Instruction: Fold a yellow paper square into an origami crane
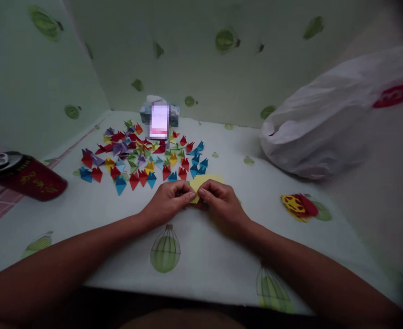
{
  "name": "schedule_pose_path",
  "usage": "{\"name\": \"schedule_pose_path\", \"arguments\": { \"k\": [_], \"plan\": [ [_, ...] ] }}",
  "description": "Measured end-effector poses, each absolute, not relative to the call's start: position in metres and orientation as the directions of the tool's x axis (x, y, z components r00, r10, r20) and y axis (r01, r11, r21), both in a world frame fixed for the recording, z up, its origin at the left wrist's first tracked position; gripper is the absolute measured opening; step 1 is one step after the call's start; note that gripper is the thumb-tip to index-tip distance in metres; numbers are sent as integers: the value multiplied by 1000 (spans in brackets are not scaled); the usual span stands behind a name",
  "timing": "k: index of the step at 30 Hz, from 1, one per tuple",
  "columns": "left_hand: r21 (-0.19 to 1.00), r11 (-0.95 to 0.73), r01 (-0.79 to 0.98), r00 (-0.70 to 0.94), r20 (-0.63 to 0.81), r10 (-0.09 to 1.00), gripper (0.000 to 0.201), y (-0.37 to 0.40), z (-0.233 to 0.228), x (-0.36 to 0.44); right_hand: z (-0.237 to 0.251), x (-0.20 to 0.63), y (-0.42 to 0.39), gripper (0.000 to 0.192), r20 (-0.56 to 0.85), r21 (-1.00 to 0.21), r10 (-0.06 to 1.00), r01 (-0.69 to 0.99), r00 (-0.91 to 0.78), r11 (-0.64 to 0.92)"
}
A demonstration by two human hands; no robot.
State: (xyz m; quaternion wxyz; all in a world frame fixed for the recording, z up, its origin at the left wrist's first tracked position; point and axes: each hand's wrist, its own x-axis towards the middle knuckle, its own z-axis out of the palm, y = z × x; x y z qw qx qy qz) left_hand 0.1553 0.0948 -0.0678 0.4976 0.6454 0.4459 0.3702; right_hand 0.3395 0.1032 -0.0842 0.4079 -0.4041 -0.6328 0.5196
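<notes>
Both hands (167, 201) (223, 203) on yellow paper (208, 177)

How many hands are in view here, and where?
2: the left hand and the right hand, close together near the middle, both pinching the yellow paper, nearer the wearer than the folded paper pieces. Some fingers are hidden.

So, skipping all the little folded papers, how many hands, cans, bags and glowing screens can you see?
Left hand and right hand: 2
Can: 1
Bag: 1
Glowing screen: 1
Total: 5
</notes>
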Motion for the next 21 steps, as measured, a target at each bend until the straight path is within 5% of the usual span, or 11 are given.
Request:
{"name": "schedule_pose_path", "arguments": {
  "k": [4,9,15,21],
  "plan": [
    [977,-128,171,363,58,930,22,92,-65,155,-77,338,102,28,181,-959,929,154,-323,240],
    [981,-159,112,353,111,929,25,90,-66,154,-69,332,101,35,149,-983,921,45,-361,177],
    [959,-255,125,389,190,902,28,88,-68,156,-56,334,94,40,177,-953,923,175,-343,248],
    [986,-160,-55,248,168,954,31,82,-70,165,-52,328,88,43,198,-977,934,15,-298,212]
  ]
}}
